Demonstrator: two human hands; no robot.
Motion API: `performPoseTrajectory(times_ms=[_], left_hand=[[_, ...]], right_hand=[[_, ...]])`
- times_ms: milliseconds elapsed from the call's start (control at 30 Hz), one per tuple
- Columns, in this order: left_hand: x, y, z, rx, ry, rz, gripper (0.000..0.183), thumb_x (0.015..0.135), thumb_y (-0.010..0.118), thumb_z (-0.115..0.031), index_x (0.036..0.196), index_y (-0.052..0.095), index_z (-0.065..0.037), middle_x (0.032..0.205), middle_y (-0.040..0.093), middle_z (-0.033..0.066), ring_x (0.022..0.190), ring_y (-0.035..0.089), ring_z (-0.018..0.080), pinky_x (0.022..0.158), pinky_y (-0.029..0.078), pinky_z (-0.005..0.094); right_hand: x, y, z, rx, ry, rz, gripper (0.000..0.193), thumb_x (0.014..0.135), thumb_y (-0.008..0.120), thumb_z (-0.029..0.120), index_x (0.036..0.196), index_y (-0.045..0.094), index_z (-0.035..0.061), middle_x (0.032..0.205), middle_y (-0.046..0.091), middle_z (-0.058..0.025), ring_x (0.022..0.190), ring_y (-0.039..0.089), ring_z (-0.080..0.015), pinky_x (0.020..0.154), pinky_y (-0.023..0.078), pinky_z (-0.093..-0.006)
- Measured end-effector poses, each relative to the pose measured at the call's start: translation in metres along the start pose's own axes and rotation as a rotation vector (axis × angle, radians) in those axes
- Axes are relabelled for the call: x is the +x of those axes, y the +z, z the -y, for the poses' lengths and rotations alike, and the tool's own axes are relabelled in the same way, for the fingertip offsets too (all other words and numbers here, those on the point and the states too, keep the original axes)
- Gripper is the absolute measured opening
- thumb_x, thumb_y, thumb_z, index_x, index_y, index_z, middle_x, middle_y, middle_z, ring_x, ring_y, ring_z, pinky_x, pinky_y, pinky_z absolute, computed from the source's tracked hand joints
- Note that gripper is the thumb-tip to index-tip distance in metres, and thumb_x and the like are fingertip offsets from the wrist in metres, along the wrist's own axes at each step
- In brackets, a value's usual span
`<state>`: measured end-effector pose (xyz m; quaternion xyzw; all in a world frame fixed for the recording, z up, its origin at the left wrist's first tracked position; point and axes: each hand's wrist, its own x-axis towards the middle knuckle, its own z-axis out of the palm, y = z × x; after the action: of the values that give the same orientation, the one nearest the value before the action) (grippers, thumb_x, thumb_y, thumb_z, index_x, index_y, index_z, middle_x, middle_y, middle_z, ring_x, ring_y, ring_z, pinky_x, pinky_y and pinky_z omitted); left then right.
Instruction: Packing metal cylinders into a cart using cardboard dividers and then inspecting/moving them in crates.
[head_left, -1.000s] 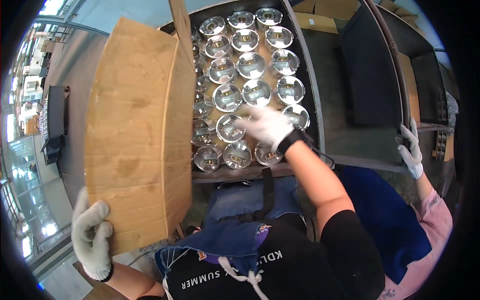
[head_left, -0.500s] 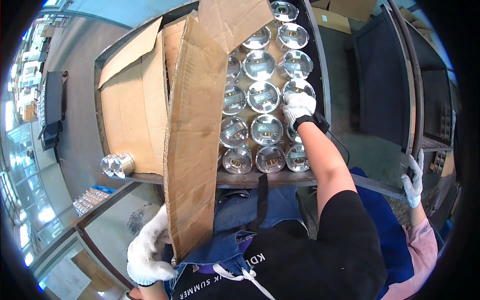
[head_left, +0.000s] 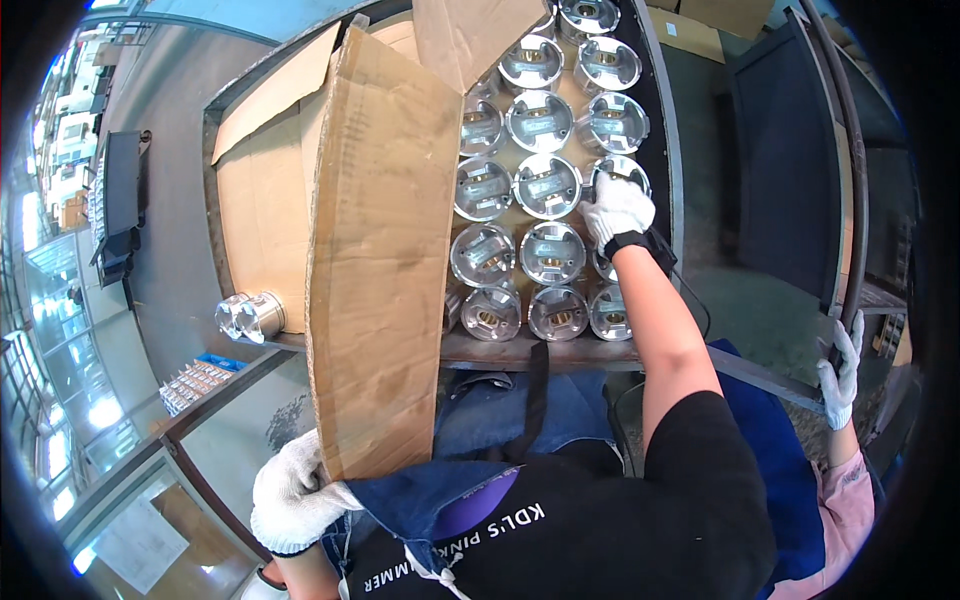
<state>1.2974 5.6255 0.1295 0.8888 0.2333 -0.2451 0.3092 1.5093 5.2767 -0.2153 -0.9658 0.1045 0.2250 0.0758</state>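
Piston beneath the curled fingers of the right hand, the nearer one; grip indiscernible. Left hand clasps the cardboard sheet, long axis pointing away

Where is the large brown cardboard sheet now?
In the head view, the large brown cardboard sheet is left of centre, its lower-left corner at the person's white-gloved left hand, with round silver metal pistons just to its right.

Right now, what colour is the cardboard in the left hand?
The cardboard is light brown; the head view shows it best.
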Motion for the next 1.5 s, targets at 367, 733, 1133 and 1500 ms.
performPoseTrajectory(times_ms=[367, 733, 1133, 1500], left_hand=[[0.019, 0.014, -0.036, -0.782, 0.247, 0.037, 0.098, 0.076, 0.088, -0.022, 0.151, 0.032, 0.009, 0.141, 0.057, 0.0194, 0.132, 0.052, 0.0232, 0.112, 0.039, 0.036], [0.028, -0.009, -0.041, 0.143, 0.3, 0.091, 0.066, 0.069, 0.079, -0.05, 0.122, 0.072, -0.011, 0.108, 0.07, 0.0196, 0.091, 0.069, 0.04, 0.078, 0.055, 0.0362], [0.051, 0.0, -0.005, -0.314, 0.181, 0.056, 0.04, 0.085, 0.072, 0.0, 0.125, 0.067, 0.003, 0.121, 0.066, 0.0137, 0.111, 0.063, 0.0219, 0.1, 0.046, 0.0333], [0.117, 0.029, 0.065, -0.579, 0.363, 0.291, 0.037, 0.095, 0.061, -0.001, 0.131, 0.059, 0.001, 0.135, 0.062, 0.0138, 0.128, 0.056, 0.0231, 0.109, 0.044, 0.0359]], right_hand=[[0.017, 0.019, 0.081, -0.344, -0.358, 0.31, 0.043, 0.086, 0.061, 0.052, 0.109, 0.076, 0.0195, 0.106, 0.075, -0.0078, 0.105, 0.07, -0.0281, 0.09, 0.05, -0.0449], [-0.01, -0.014, 0.055, -0.047, -0.498, 0.029, 0.036, 0.087, 0.064, 0.05, 0.094, 0.07, 0.0152, 0.085, 0.071, -0.014, 0.082, 0.07, -0.035, 0.073, 0.054, -0.0461], [-0.116, -0.098, -0.037, 1.58, 0.225, -0.234, 0.031, 0.085, 0.079, 0.014, 0.114, 0.07, 0.0078, 0.104, 0.07, -0.0007, 0.08, 0.063, -0.0051, 0.061, 0.046, -0.0173], [-0.2, -0.249, -0.006, 1.39, -0.435, -0.379, 0.052, 0.082, 0.078, 0.005, 0.13, 0.058, -0.0022, 0.111, 0.07, -0.0111, 0.098, 0.068, -0.0168, 0.084, 0.054, -0.0252]])
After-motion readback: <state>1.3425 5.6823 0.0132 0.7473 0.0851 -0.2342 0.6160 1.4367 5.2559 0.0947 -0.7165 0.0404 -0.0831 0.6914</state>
